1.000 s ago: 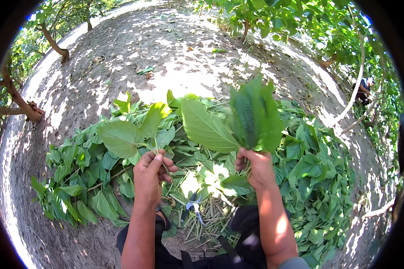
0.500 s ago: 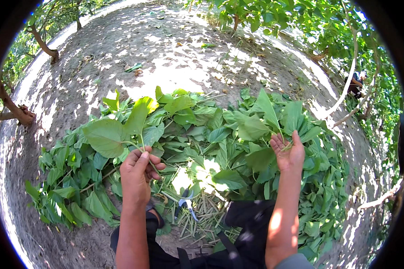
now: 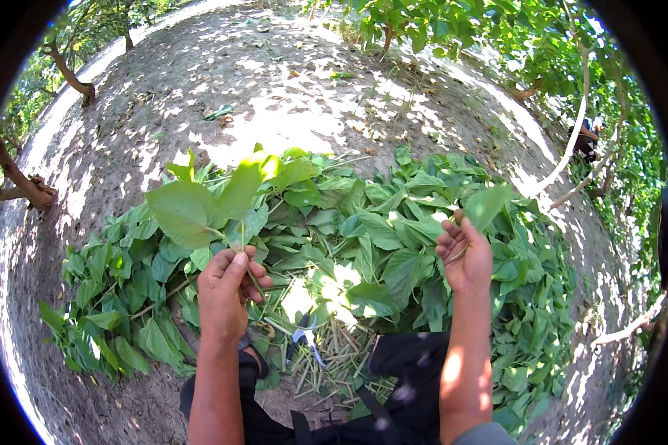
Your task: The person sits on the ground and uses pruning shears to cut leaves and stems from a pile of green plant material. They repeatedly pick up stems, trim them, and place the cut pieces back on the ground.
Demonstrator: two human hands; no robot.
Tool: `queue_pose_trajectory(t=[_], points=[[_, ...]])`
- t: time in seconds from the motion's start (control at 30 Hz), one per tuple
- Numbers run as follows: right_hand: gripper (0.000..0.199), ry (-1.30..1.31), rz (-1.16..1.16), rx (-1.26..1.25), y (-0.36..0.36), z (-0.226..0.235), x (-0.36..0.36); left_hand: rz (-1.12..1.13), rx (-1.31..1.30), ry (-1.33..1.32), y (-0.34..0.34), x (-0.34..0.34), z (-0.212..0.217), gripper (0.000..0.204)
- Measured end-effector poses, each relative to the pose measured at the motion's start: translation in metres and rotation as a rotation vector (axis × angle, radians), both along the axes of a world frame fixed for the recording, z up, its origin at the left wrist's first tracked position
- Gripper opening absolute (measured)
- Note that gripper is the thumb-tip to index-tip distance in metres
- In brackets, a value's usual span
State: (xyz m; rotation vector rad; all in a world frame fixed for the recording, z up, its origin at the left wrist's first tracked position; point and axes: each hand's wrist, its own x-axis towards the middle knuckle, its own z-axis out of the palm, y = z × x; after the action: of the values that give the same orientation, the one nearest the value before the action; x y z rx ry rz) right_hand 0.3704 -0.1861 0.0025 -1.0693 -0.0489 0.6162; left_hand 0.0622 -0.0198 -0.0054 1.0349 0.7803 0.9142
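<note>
My left hand [image 3: 226, 285] pinches the stem of a leafy shoot [image 3: 182, 213] between thumb and fingers, its broad green leaves fanning upward. Off to the right, my right hand [image 3: 467, 259] has its palm turned up and fingers curled around the stalk of a green leaf [image 3: 488, 206], whose blade leans out past the fingertips. Both hands are above a wide heap of picked leaves [image 3: 382, 230]. Pruning shears [image 3: 304, 337] with pale blue-grey parts lie between my legs, beside many short cut stems [image 3: 338, 363].
My dark-clothed leg [image 3: 408, 363] borders the cut stems, and a sandalled foot [image 3: 254, 360] is at their left. Tree trunks [image 3: 33, 185] edge the left; thin pale branches [image 3: 580, 126] stand at the right. Another person [image 3: 585, 139] is partly hidden among far-right foliage. Sun-dappled soil [image 3: 274, 96] stretches beyond the heap.
Several leaves have left my right hand, leaving one visible there; that hand has shifted slightly left and its fingers curl more. My left hand keeps its shoot, which has tilted a little right.
</note>
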Motion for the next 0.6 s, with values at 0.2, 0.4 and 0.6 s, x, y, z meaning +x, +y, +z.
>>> queue_pose_trajectory(t=[0.2,0.4,0.6], points=[[0.013,-0.033,0.308,-0.140,0.025,-0.007,-0.068,-0.109,0.028,0.083,-0.009,0.012,0.008,0.026],[0.019,0.023,0.585,-0.032,0.051,-0.012,-0.134,-0.218,0.012,0.093,-0.013,0.012,0.002,0.024],[0.034,0.059,0.541,0.028,0.063,-0.023,-0.142,-0.357,0.053,0.111,-0.020,0.020,0.001,0.019]])
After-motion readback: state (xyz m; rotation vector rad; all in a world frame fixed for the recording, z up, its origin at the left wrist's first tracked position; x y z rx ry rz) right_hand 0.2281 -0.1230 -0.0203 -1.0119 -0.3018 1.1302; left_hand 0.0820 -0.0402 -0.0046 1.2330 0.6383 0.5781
